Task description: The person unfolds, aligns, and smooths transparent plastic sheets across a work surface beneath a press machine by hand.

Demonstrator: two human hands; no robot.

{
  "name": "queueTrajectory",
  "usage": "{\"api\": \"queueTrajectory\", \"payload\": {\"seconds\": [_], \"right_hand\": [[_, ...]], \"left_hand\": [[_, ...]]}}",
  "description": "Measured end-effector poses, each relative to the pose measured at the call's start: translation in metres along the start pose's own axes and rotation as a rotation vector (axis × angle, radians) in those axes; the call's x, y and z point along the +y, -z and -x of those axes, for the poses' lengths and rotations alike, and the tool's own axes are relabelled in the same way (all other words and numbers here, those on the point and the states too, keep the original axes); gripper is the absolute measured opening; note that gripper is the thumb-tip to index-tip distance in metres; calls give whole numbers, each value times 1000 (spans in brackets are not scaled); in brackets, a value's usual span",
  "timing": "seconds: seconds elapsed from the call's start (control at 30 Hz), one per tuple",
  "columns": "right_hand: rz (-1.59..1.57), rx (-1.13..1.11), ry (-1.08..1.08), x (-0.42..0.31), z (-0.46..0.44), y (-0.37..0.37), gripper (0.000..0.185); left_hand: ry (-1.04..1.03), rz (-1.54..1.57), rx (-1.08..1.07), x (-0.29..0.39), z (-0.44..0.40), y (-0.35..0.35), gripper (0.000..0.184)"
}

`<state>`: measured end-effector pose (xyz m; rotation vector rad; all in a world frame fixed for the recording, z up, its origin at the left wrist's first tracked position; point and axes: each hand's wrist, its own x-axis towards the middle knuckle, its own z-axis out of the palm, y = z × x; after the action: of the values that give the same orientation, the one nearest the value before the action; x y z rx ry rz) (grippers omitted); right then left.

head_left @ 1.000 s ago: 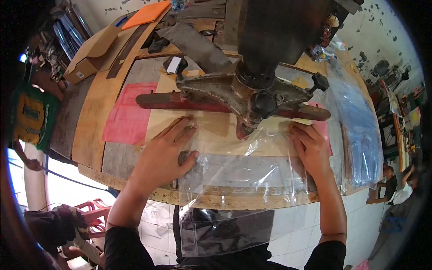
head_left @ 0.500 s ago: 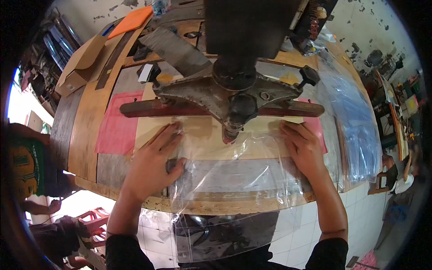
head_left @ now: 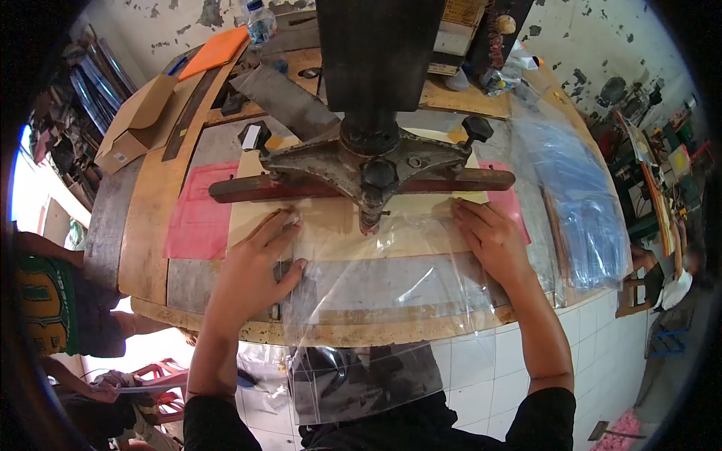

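Note:
A clear plastic sheet lies across the cream board and hangs over the table's near edge. My left hand rests on its left side, fingers stretched forward and thumb apart. On the right side, my right hand presses down with extended fingers. Both sets of fingertips are just in front of a long reddish bar, mounted under a cast metal press head. Whether the bar touches the sheet I cannot tell. Pink material shows at both ends of the board.
Bluish clear plastic sheets are piled at the right. An open cardboard box, an orange folder and a plastic bottle are at the back left. The black press column rises ahead. People are at both sides.
The camera view has shifted, bringing more of the table's back into sight. Both hands stay on the plastic sheet in front of the bar, with little visible movement.

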<state>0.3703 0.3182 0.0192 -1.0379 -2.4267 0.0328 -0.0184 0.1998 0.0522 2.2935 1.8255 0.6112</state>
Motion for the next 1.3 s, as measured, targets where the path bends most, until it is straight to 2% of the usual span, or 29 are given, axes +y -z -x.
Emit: {"api": "queueTrajectory", "payload": {"seconds": [0.13,0.2,0.23,0.3,0.5,1.3], "right_hand": [[7,-4,-49,-10,14,11,23],[-107,19,-107,-20,27,16,24],[-106,22,-105,-26,34,17,24],[-248,70,-284,-39,48,20,24],[-310,166,-358,-48,60,20,20],[-290,233,-353,-48,64,17,16]], "left_hand": [[0,-20,5,-3,12,-4,49],[16,-32,11,-1,25,-10,48],[37,32,55,0,33,-14,47],[60,98,104,6,49,-19,46],[96,198,215,14,73,-25,39],[107,200,279,16,74,-29,33]]}}
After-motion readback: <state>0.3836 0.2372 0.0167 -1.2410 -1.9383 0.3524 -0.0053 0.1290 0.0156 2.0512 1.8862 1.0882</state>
